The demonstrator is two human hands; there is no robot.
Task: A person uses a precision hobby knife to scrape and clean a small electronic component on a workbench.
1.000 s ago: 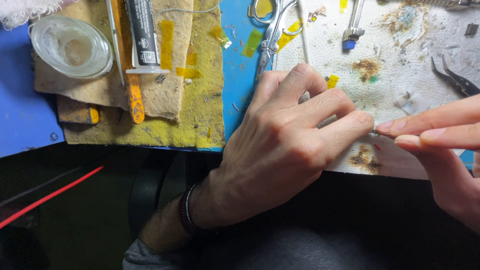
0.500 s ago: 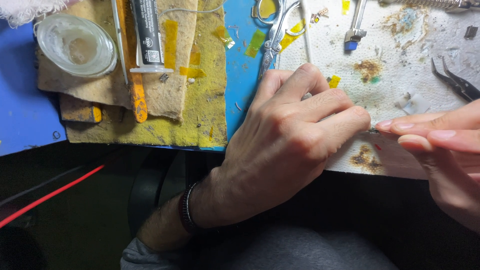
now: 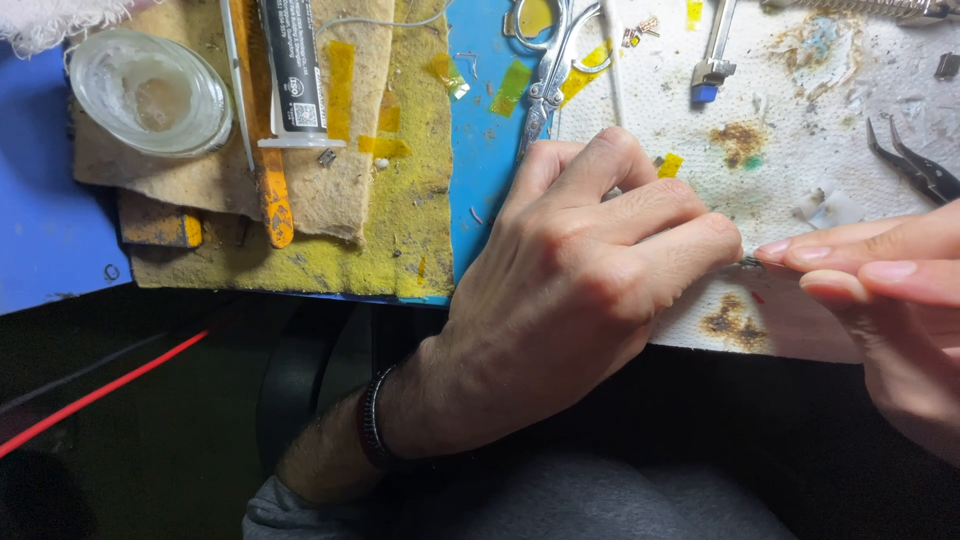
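Since a moment ago my right hand (image 3: 890,300) has edged in from the side and its fingertips (image 3: 800,250) now sit right against the tips of my left hand (image 3: 590,270), both pinched on a tiny dark metal piece (image 3: 750,264) between them, just above the stained white paper towel (image 3: 800,130). Each grip is pressed together on that piece; my left fingers curl over so I cannot tell how much of it they cover. It looks very light, stiff and slippery, easy to lose, so I judge it best held by its ends with the fingertips, not squeezed hard. Beside the towel the blue bench (image 3: 50,240) carries a worn yellow cloth (image 3: 400,220), a glass dish (image 3: 145,95), a black tube (image 3: 292,70), scissors (image 3: 545,60) and pliers (image 3: 915,165). Below the bench edge it is dark, with a red cable (image 3: 100,392).
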